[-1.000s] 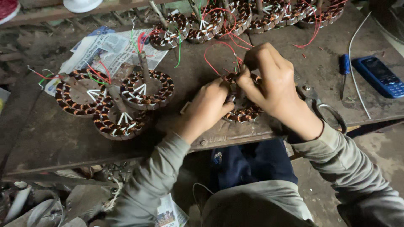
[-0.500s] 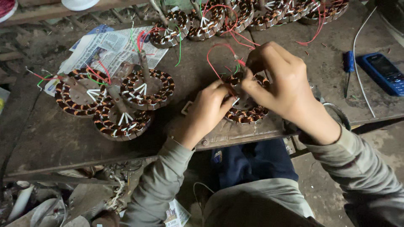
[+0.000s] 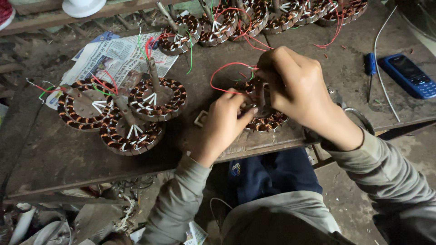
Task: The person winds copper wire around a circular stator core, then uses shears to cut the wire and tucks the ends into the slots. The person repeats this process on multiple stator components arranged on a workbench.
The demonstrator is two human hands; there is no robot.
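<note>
Copper-wound stator (image 3: 268,120) beneath both grips (red wire (image 3: 222,72) looped).

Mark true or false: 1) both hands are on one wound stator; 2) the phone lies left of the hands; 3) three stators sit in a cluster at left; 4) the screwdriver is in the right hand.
1) True: left hand and right hand work on the wound stator.
2) False: the blue phone lies at right.
3) True: three-stator cluster beside the newspaper.
4) False: the blue screwdriver lies on the bench.
</note>
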